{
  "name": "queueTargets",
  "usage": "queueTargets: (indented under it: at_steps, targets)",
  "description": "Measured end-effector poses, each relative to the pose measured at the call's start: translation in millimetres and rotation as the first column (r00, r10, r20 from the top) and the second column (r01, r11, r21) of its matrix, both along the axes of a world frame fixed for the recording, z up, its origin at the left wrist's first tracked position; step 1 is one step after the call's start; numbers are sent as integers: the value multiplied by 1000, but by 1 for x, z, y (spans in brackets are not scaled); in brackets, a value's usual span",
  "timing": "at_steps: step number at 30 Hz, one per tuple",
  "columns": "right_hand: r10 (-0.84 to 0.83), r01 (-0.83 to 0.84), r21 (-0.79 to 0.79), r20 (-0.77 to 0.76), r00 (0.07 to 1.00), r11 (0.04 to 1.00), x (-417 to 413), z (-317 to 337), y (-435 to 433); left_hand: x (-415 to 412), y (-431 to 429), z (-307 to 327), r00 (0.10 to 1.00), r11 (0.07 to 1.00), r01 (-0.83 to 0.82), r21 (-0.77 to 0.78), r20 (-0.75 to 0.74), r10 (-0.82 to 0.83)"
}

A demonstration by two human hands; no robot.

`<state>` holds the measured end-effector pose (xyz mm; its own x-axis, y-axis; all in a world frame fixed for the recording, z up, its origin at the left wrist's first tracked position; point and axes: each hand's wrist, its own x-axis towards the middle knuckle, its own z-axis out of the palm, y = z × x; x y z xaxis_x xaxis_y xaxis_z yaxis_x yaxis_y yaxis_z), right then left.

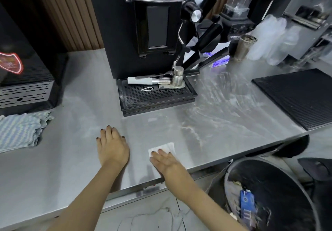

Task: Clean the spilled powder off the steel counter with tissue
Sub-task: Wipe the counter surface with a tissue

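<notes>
**Q:** Step in hand?
**A:** Wiping, judged partway. Your right grip lies flat with fingers straight, pressing the white tissue onto the steel worktop near its front edge, with nothing pinched. Your left grip rests flat just beside it, released.

**Q:** Powder?
**A:** The spilled powder shows as pale streaks and swirls between the drip tray and the black mat. A brownish line runs nearer the tissue, which sits apart from the main smear.

**Q:** Next move?
**A:** Probably slide the tissue right into the streaks, keeping pressure even, then draw towards the edge above the waste bin. The film looks thin, so it may smear rather than lift.
</notes>
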<state>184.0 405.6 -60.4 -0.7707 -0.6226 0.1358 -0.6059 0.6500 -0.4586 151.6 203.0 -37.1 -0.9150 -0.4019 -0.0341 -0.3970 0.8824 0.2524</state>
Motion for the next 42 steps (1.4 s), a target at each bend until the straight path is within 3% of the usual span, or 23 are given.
queueTargets:
  at_steps: [1, 3, 6, 11, 13, 16, 22, 26, 28, 31, 33, 35, 37, 42]
  targets:
    - [27, -25, 21, -68, 997, 999, 4, -9, 7, -1, 6, -3, 1000, 1000, 25, -5, -1, -25]
    - [-13, 14, 14, -38, 999, 1000, -8, -10, 29, -2, 8, -8, 999, 999, 47, -23, -8, -47]
    - [-195, 194, 72, 6, 981, 978, -49, 1, 72, -2, 6, -9, 999, 998, 42, -38, 8, -41]
    - [-470, 474, -5, 124, 874, 880, -64, 42, 92, -2, 7, -9, 999, 999, 32, -41, 9, -32]
    - [-369, 377, -70, 103, 924, 924, -47, 29, 51, -3, 6, -10, 1000, 999, 30, -32, -2, -30]
    - [-62, 69, -86, 82, 995, 994, -21, 13, -11, -5, 5, -10, 1000, 1000, 6, 1, -14, -6]
    - [-93, 101, -61, 123, 988, 993, -85, 26, -46, -8, 6, -10, 1000, 1000, -18, 0, -7, 18]
    - [-373, 379, -108, 73, 925, 919, -127, 8, 8, -7, 6, -10, 1000, 1000, -17, -5, 0, 17]
    - [-522, 529, -71, 88, 848, 846, -143, 13, 53, -7, 7, -9, 1000, 1000, -17, -10, 1, 17]
    - [-607, 607, 33, 21, 794, 794, -147, 31, 70, -7, 7, -9, 1000, 1000, -21, -22, -1, 21]
    - [-650, 665, -116, 143, 746, 738, -130, 33, 40, -6, 8, -9, 1000, 999, -27, -22, 0, 27]
    - [-350, 357, -106, 75, 934, 928, -105, 29, -7, -7, 8, -8, 1000, 999, -21, -27, -6, 21]
    - [-80, 95, -119, 123, 989, 988, -83, 21, -43, -8, 8, -8, 1000, 1000, -22, -17, -3, 22]
    - [-59, 76, -132, 125, 990, 988, -114, 24, -66, -7, 5, -9, 1000, 999, -25, -31, 5, 25]
